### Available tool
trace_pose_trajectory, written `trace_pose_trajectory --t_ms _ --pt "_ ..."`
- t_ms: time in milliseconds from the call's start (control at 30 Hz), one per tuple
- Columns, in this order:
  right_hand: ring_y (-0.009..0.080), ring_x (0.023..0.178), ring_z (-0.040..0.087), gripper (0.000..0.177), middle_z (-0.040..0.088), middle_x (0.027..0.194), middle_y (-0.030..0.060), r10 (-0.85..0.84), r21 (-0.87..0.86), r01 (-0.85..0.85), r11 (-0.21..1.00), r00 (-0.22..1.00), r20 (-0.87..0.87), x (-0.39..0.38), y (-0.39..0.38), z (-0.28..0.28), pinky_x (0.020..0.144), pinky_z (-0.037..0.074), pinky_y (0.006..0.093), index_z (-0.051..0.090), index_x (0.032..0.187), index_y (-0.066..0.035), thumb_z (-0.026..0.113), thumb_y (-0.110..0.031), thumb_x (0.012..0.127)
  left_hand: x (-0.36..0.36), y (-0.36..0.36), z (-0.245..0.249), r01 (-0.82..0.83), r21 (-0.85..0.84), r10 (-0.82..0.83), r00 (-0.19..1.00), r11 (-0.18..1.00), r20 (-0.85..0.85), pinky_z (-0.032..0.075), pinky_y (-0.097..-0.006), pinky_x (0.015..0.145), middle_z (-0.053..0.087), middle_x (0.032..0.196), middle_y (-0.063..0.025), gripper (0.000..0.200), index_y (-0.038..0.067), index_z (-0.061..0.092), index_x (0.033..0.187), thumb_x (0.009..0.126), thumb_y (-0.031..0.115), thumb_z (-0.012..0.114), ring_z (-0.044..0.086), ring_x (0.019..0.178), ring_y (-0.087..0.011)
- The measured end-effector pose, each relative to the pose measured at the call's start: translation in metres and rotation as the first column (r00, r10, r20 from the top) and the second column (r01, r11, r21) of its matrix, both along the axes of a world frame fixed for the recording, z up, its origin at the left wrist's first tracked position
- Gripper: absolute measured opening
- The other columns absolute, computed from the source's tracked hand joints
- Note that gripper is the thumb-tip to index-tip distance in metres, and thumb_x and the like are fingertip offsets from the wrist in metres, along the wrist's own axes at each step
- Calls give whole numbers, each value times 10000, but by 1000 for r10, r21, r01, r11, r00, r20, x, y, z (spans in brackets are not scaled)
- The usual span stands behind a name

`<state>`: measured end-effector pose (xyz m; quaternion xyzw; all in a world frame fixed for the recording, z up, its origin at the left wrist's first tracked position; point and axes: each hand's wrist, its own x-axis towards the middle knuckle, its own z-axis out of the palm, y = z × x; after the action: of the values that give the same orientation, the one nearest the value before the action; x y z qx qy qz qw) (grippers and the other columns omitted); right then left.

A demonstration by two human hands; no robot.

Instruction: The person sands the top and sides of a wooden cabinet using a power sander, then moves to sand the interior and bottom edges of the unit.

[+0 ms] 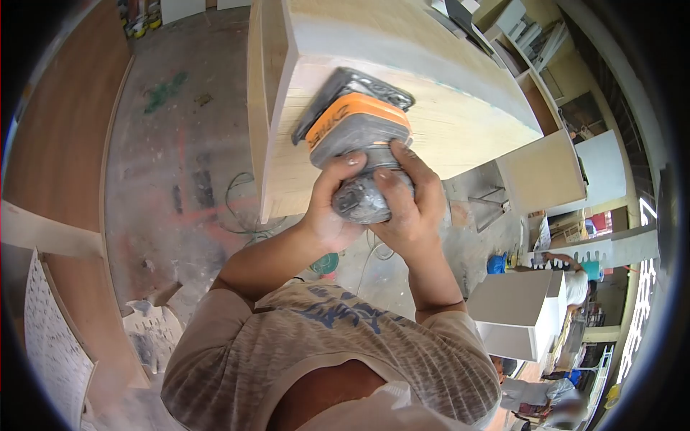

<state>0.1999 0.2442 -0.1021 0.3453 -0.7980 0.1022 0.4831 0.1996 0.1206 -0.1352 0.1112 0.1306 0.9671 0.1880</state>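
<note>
Both hands grip an orange and grey electric sander (pixel 357 129). My left hand (pixel 332 202) wraps the left side of its grey motor body. My right hand (pixel 408 205) clasps the right side, fingers overlapping the top. The sander's flat pad presses against the pale wooden top (pixel 467 122) of a plywood cabinet. The upper part of that panel looks greyish, the lower part bare wood. The sander's underside is hidden against the wood.
A dusty concrete floor (pixel 172 165) with a loose cable (pixel 241 208) lies left of the cabinet. White cabinets (pixel 517 309) stand at right, shelving (pixel 532 65) behind. Other people (pixel 575 276) are at the right and lower right. A perforated board (pixel 50 337) leans at lower left.
</note>
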Motion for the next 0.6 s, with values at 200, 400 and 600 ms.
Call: trace_pose_trajectory --t_ms 200,400,600 --pt "164 688 574 376 604 1156 112 36 42 -34 999 998 -43 -1 -18 15 559 452 266 637 1046 -253 684 -139 691 6 -22 9 -4 3 5 1000 1000 -19 472 -391 922 569 1188 -96 583 85 484 1284 858 480 519 576 1078 -229" --pt "183 704 593 375 592 1164 139 74 79 -74 994 997 -4 4 -28 9 570 474 251 625 1076 -272 664 -147 724 10 -28 4 -20 125 17 999 992 28 468 -390 926 548 1222 -98 603 87 474 1301 860 497 506 562 1106 -216" --pt "371 1007 617 586 558 1136 253 21 -136 -18 990 1000 16 5 -23 2 782 558 375 522 1019 -25 883 -129 569 6 -23 21 91 97 -94 995 991 31 499 -325 889 609 1090 -65 409 45 514 1205 939 353 556 616 1007 -161"
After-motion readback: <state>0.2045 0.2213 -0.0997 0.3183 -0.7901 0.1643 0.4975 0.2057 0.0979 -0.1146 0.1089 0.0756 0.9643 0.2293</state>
